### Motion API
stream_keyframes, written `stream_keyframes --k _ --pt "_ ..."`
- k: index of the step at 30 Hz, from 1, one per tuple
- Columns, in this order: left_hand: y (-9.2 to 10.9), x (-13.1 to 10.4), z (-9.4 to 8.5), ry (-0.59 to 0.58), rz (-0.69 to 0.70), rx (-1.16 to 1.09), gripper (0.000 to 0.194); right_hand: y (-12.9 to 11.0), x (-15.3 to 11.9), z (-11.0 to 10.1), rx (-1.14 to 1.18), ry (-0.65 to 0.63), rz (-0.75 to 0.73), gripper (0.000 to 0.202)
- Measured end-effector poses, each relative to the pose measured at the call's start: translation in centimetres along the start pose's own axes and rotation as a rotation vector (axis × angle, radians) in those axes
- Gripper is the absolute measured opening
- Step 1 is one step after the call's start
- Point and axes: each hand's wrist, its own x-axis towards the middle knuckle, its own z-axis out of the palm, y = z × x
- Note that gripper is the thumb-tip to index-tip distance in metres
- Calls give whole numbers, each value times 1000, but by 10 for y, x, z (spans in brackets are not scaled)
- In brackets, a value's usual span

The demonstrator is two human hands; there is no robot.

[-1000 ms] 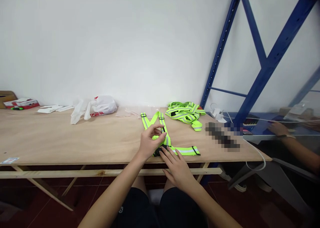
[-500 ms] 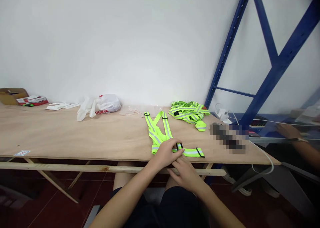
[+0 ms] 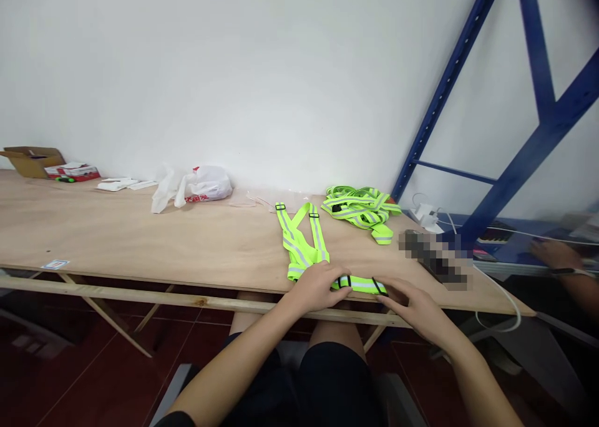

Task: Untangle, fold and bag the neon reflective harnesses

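A neon yellow-green strap harness (image 3: 299,247) with grey reflective stripes and black buckles lies on the wooden table (image 3: 224,246) near its front edge. My left hand (image 3: 322,284) grips the lower band of the harness beside a black buckle, thumb and fingers closing on it. At the band's right end, by another black buckle, my right hand (image 3: 412,302) has its thumb and fingers around the tip, pinching it.
Behind the harness lies a heap of similar straps (image 3: 360,208). Farther left are a white plastic bag (image 3: 208,185), white papers (image 3: 116,184) and a cardboard box (image 3: 32,161). A blue metal frame (image 3: 449,83) stands at right, near a person's hand (image 3: 555,255).
My right hand has moved right, from beside my left hand to the band's end. My left hand stays on the band. The camera view has shifted slightly.
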Motion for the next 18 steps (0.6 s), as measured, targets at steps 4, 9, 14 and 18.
stream_keyframes --k 4,9,14,18 --pt "6 -4 2 -63 105 172 31 11 0 3 45 -2 50 48" --pt "23 -19 18 -63 40 429 53 10 2 3 53 12 18 48" --pt "37 -30 31 -72 -85 436 65 3 2 2 33 7 -31 50" --pt "43 -34 32 -64 -175 425 63 -5 2 2 -17 -16 -33 51"
